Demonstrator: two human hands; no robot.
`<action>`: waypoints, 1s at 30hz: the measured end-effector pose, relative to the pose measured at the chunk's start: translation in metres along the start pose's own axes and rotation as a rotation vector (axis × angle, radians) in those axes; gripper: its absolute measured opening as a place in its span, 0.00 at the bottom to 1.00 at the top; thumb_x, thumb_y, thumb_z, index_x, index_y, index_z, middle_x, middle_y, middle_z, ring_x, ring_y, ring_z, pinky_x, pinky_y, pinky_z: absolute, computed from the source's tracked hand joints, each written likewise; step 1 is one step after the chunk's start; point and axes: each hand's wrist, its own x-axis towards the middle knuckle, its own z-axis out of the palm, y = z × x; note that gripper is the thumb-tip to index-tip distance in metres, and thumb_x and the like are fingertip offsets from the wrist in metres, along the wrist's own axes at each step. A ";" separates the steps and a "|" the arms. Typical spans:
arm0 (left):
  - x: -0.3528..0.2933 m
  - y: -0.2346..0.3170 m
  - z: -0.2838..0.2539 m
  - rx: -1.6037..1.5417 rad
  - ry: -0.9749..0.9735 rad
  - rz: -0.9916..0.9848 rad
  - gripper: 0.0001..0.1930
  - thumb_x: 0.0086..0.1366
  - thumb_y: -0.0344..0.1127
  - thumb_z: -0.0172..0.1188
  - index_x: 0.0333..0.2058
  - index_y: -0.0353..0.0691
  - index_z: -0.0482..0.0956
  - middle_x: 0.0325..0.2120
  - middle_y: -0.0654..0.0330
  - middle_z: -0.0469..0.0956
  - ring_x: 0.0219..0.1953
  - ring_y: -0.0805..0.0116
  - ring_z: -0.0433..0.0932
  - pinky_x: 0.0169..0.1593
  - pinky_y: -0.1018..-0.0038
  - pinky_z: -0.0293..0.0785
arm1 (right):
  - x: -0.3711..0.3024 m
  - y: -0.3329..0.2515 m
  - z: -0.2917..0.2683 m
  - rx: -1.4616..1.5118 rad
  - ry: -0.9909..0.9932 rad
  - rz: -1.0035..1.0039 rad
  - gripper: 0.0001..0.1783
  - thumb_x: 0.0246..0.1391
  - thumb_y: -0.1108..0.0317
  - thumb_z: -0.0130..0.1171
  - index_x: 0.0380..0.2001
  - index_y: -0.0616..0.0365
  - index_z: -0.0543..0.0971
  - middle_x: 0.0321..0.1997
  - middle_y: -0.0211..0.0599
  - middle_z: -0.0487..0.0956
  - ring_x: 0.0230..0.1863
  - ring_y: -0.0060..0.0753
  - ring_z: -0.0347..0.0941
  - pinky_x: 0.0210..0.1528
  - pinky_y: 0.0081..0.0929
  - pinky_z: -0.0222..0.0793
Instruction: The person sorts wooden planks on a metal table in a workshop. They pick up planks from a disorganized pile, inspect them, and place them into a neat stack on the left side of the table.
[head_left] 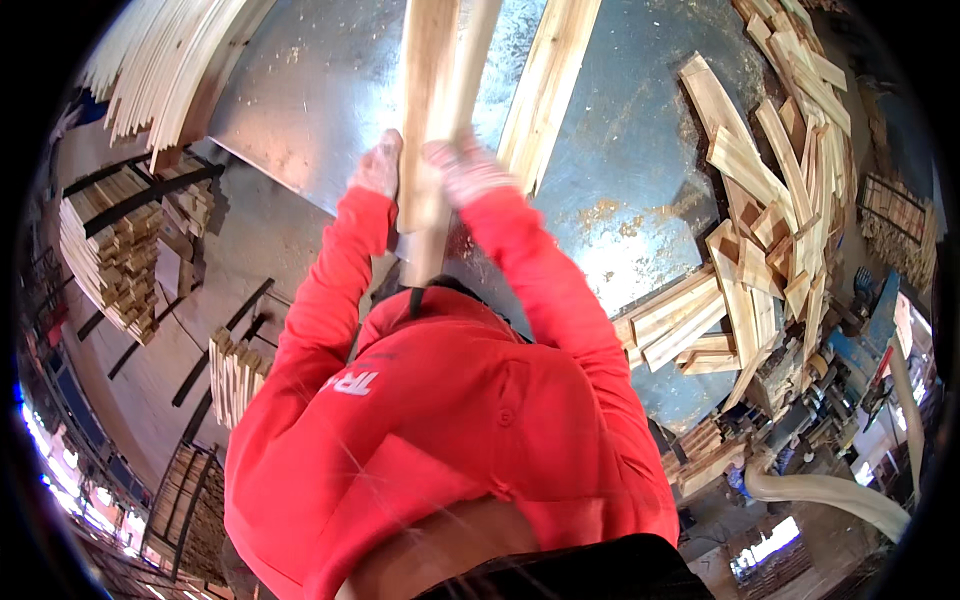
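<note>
Two long wooden boards lie close together in front of me, pointing away over the metal table (640,150). At the long edge of the left wooden board (425,90) is my left hand (378,165), its fingers closed against the wood. My right hand (470,172) is smeared by motion and appears closed round the right wooden board (470,75), which slants beside the first. Their near ends reach back toward my body and are blurred. A further wooden board (550,85) rests on the table, just right of my right hand.
A loose heap of short wood offcuts (770,200) covers the table's right side. At the far left is a stack of long strips (180,60). Piled boards (115,250) stand on racks left of the table. A thick hose (830,495) and machinery are at lower right.
</note>
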 end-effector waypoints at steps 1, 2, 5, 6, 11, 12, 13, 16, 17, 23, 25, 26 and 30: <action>0.007 -0.019 -0.002 0.048 -0.044 0.111 0.22 0.65 0.46 0.59 0.51 0.37 0.76 0.38 0.54 0.81 0.41 0.64 0.78 0.47 0.68 0.74 | 0.002 0.003 0.009 -0.064 -0.125 -0.136 0.35 0.61 0.41 0.45 0.62 0.55 0.66 0.50 0.50 0.80 0.52 0.48 0.76 0.54 0.38 0.70; 0.018 -0.045 -0.002 0.010 -0.135 0.346 0.22 0.65 0.47 0.58 0.51 0.37 0.75 0.40 0.53 0.81 0.44 0.64 0.77 0.49 0.69 0.74 | 0.006 0.004 0.016 -0.128 -0.242 -0.272 0.34 0.62 0.40 0.42 0.62 0.53 0.68 0.51 0.50 0.79 0.53 0.50 0.75 0.55 0.41 0.69; -0.009 -0.023 -0.022 -0.316 -0.308 0.135 0.25 0.63 0.44 0.63 0.53 0.33 0.73 0.39 0.54 0.81 0.41 0.68 0.78 0.48 0.70 0.74 | 0.042 0.032 -0.034 -0.496 -0.397 -0.440 0.33 0.64 0.52 0.41 0.68 0.54 0.56 0.56 0.57 0.74 0.62 0.51 0.68 0.63 0.38 0.63; -0.008 -0.024 -0.025 -0.325 -0.314 0.101 0.26 0.62 0.44 0.63 0.53 0.33 0.73 0.38 0.55 0.81 0.40 0.68 0.78 0.47 0.70 0.74 | 0.055 0.035 -0.065 -0.693 -0.231 -0.501 0.32 0.64 0.55 0.40 0.69 0.52 0.55 0.63 0.54 0.68 0.67 0.48 0.62 0.68 0.37 0.56; -0.015 0.014 -0.106 0.219 -0.083 0.056 0.27 0.59 0.43 0.65 0.55 0.43 0.71 0.37 0.55 0.81 0.40 0.60 0.80 0.46 0.65 0.75 | 0.140 0.018 -0.146 -1.581 -0.021 -0.726 0.35 0.58 0.66 0.45 0.69 0.43 0.53 0.74 0.40 0.54 0.75 0.40 0.48 0.75 0.50 0.39; -0.007 0.010 -0.125 0.519 0.020 0.103 0.28 0.58 0.44 0.65 0.55 0.44 0.69 0.38 0.53 0.81 0.41 0.57 0.80 0.46 0.63 0.75 | 0.158 0.020 -0.147 -1.583 -0.006 -0.852 0.34 0.58 0.66 0.45 0.68 0.44 0.55 0.72 0.38 0.57 0.74 0.40 0.51 0.75 0.51 0.39; 0.005 0.011 -0.139 0.819 0.120 0.160 0.29 0.58 0.44 0.64 0.56 0.45 0.67 0.39 0.52 0.81 0.42 0.53 0.80 0.46 0.60 0.75 | 0.180 0.025 -0.145 -1.586 -0.012 -0.887 0.32 0.56 0.65 0.47 0.65 0.45 0.58 0.70 0.39 0.61 0.72 0.41 0.54 0.75 0.52 0.39; 0.026 -0.026 -0.140 0.990 0.230 0.166 0.31 0.58 0.46 0.63 0.58 0.47 0.62 0.44 0.49 0.79 0.47 0.47 0.78 0.47 0.51 0.74 | 0.196 0.018 -0.123 -1.638 -0.133 -0.957 0.25 0.52 0.63 0.52 0.56 0.50 0.67 0.59 0.39 0.70 0.67 0.43 0.61 0.74 0.55 0.40; 0.032 -0.039 -0.142 0.969 0.252 0.164 0.32 0.58 0.46 0.64 0.58 0.49 0.60 0.45 0.50 0.79 0.49 0.48 0.78 0.48 0.48 0.72 | 0.182 0.000 -0.121 -1.702 -0.204 -0.939 0.23 0.51 0.62 0.53 0.51 0.52 0.69 0.55 0.40 0.72 0.64 0.44 0.64 0.74 0.55 0.40; 0.039 -0.026 -0.139 0.915 0.168 0.059 0.33 0.57 0.47 0.65 0.59 0.51 0.60 0.47 0.52 0.78 0.50 0.47 0.77 0.51 0.48 0.70 | 0.082 0.024 -0.129 -1.354 -0.219 -0.653 0.08 0.48 0.64 0.59 0.34 0.48 0.77 0.36 0.34 0.78 0.38 0.41 0.78 0.44 0.38 0.74; 0.044 -0.039 -0.140 0.877 0.170 0.086 0.34 0.57 0.48 0.65 0.60 0.51 0.60 0.50 0.53 0.78 0.51 0.49 0.77 0.53 0.48 0.69 | 0.022 0.021 -0.130 -1.192 0.007 -0.536 0.10 0.49 0.62 0.60 0.35 0.49 0.78 0.39 0.34 0.79 0.42 0.41 0.78 0.44 0.37 0.75; 0.044 -0.040 -0.140 0.901 0.175 0.086 0.35 0.57 0.48 0.65 0.61 0.51 0.59 0.51 0.53 0.77 0.52 0.50 0.77 0.53 0.49 0.70 | -0.006 0.014 -0.133 -1.114 0.123 -0.484 0.11 0.49 0.60 0.61 0.36 0.49 0.79 0.41 0.34 0.80 0.43 0.40 0.78 0.45 0.36 0.75; 0.027 -0.033 -0.134 0.934 0.299 0.116 0.38 0.56 0.50 0.65 0.62 0.49 0.57 0.51 0.51 0.76 0.53 0.50 0.76 0.53 0.51 0.70 | -0.074 0.003 -0.157 -0.271 0.266 -0.220 0.15 0.54 0.60 0.59 0.43 0.54 0.79 0.47 0.36 0.80 0.46 0.38 0.79 0.42 0.33 0.77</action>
